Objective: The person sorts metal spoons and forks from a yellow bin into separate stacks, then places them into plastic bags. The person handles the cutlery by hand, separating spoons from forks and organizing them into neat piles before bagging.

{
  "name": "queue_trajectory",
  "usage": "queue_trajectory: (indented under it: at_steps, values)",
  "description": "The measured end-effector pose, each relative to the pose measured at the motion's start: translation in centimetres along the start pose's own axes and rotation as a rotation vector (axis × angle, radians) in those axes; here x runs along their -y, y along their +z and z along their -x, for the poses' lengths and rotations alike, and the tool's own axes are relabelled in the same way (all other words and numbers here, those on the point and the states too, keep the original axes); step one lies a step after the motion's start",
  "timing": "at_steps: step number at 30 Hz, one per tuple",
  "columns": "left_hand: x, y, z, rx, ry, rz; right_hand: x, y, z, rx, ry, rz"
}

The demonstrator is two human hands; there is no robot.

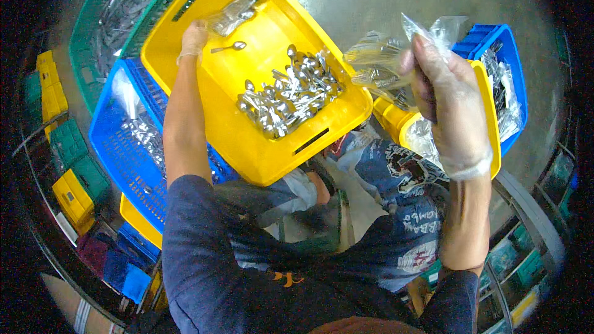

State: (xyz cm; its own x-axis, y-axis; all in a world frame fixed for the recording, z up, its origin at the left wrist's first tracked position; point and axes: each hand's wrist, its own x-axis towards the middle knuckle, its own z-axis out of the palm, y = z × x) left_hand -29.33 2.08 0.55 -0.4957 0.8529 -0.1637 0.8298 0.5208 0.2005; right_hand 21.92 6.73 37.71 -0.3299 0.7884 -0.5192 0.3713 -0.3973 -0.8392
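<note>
A large yellow plastic bin [222,79] stands before me, with a heap of metal spoons [290,95] in its near right part. My left hand [194,39], in a clear thin glove, is at the bin's left side, holding a clear bag of metal cutlery [236,14] by its end. Below that bag a single spoon [229,47] lies apart from the heap. Raised at the right, my gloved right hand [448,88] pinches clear plastic bags; metal forks [378,62] show in the plastic beside its fingers.
Left of the yellow bin are a green basket [81,51] of cutlery and a blue perforated basket [116,157] holding spoons. At the right, a smaller yellow container [394,118] holds clear plastic, beside a blue crate [522,79] of bagged cutlery. Shelves with coloured bins line both sides.
</note>
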Motion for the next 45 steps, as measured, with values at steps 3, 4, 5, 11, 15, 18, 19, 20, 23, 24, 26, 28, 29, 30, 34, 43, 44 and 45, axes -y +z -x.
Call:
queue_trajectory:
  at_steps: [3,4,5,11,15,18,19,20,23,24,26,28,29,30,34,43,44,45]
  values:
    - [-9.2,-6.9,1.9,-0.063,0.066,0.238,-0.7,-0.6,-0.1,-0.075,-0.048,-0.059]
    - [-9.3,-9.5,1.1,-0.045,0.167,0.123,-0.6,-0.4,0.0,-0.055,-0.075,-0.082]
    - [-9.4,-11.5,1.4,-0.050,0.240,0.109,-0.5,-0.2,0.1,-0.035,-0.102,-0.105]
    - [-22.6,-25.6,7.8,0.009,0.473,0.118,-0.4,-1.2,1.1,-0.039,-0.224,-0.214]
    - [-31.1,-37.9,17.6,0.164,0.625,0.009,0.3,0.3,3.4,-0.091,-0.424,-0.252]
    - [-36.9,-42.0,23.5,0.148,0.862,-0.047,0.9,1.1,4.8,-0.143,-0.543,-0.160]
    - [-39.7,-42.9,24.9,0.132,0.971,-0.030,1.3,0.2,5.9,-0.191,-0.570,-0.121]
    - [-42.5,-43.0,26.1,0.129,1.083,-0.004,1.5,-1.0,7.3,-0.248,-0.593,-0.110]
    - [-47.9,-44.0,29.5,-0.012,1.264,0.044,3.1,-3.4,13.3,-0.410,-0.655,-0.241]
    - [-50.0,-44.3,30.9,-0.013,1.173,0.050,3.0,-4.8,14.9,-0.458,-0.664,-0.249]
    - [-54.9,-45.5,36.4,0.027,1.193,0.254,2.6,-9.0,17.0,-0.569,-0.715,-0.210]
    - [-56.5,-45.3,39.9,-0.037,1.311,0.452,1.6,-12.9,20.9,-0.646,-0.764,-0.096]
    - [-56.0,-45.8,41.0,-0.011,1.253,0.472,2.3,-14.0,23.5,-0.590,-0.710,-0.210]
    - [-55.0,-45.3,41.8,0.032,1.209,0.525,1.3,-15.9,25.0,-0.595,-0.678,-0.196]
    - [-45.3,-42.2,42.2,0.069,1.085,0.298,-2.4,-23.0,29.3,-0.555,-0.449,-0.265]
    - [-19.6,-35.7,47.9,0.285,0.229,0.257,-20.5,-23.4,19.7,-0.955,-0.169,0.411]
    - [-18.8,-35.1,48.4,0.298,0.144,0.270,-26.6,-23.7,15.7,-0.982,-0.159,0.384]
    - [-18.0,-34.7,49.3,0.267,0.127,0.265,-29.4,-21.5,12.9,-0.960,-0.042,0.431]
